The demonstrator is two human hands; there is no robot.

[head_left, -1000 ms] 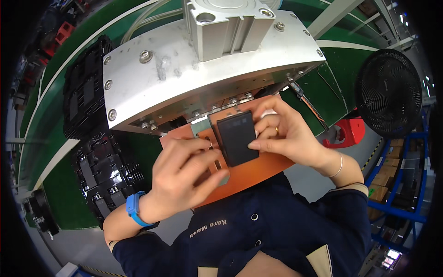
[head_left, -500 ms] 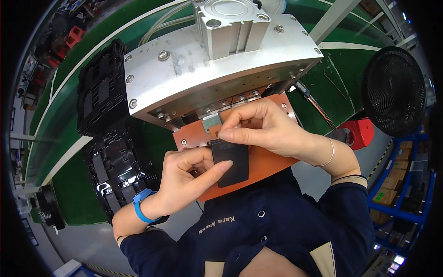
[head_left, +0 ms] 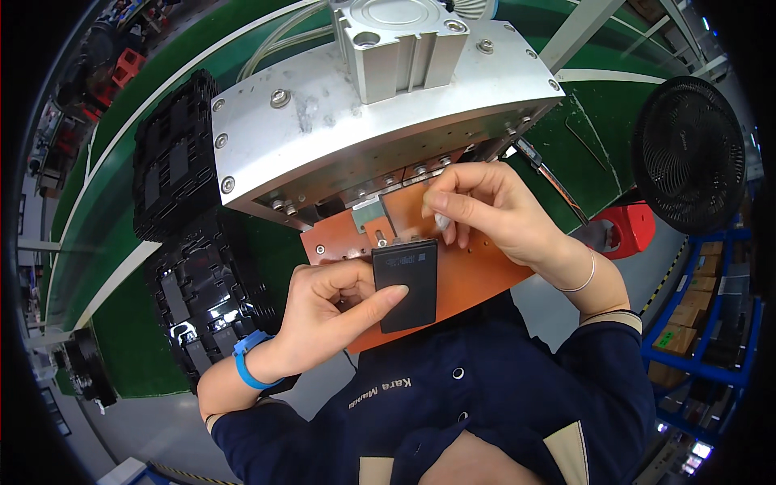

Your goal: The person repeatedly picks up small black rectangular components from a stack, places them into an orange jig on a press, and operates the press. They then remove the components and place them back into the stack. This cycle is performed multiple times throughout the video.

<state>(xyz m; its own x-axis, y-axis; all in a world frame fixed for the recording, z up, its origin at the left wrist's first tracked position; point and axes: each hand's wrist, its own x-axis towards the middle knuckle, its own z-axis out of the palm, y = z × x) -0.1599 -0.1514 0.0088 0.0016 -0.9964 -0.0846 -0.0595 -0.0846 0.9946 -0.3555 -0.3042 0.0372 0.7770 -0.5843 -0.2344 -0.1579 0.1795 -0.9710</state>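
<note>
My left hand (head_left: 335, 311) grips a flat black pouch, like a battery cell (head_left: 411, 291), at its left edge, thumb on the front face and the other fingers partly hidden behind it. The cell stands tilted over an orange plate (head_left: 477, 271), with small metallic tabs along its top edge. Just right of that edge and apart from it, my right hand (head_left: 493, 208) is closed in a pinch. A small whitish piece (head_left: 442, 221) shows at its fingertips; its kind is unclear. Beyond the cell, a greenish-grey metal block (head_left: 371, 215) sits on the orange plate.
A silver metal press (head_left: 323, 121) with a cylinder (head_left: 408, 56) on top stands over the plate. Black plastic trays (head_left: 174, 162) are stacked at left. At right are a box cutter (head_left: 550, 179), a hex key (head_left: 584, 141), a black fan (head_left: 687, 158) and a red object (head_left: 626, 230).
My right hand has moved off the cell's top edge, slightly to the right, uncovering the tabs and a whitish piece at its fingertips. My left hand keeps its hold on the cell.
</note>
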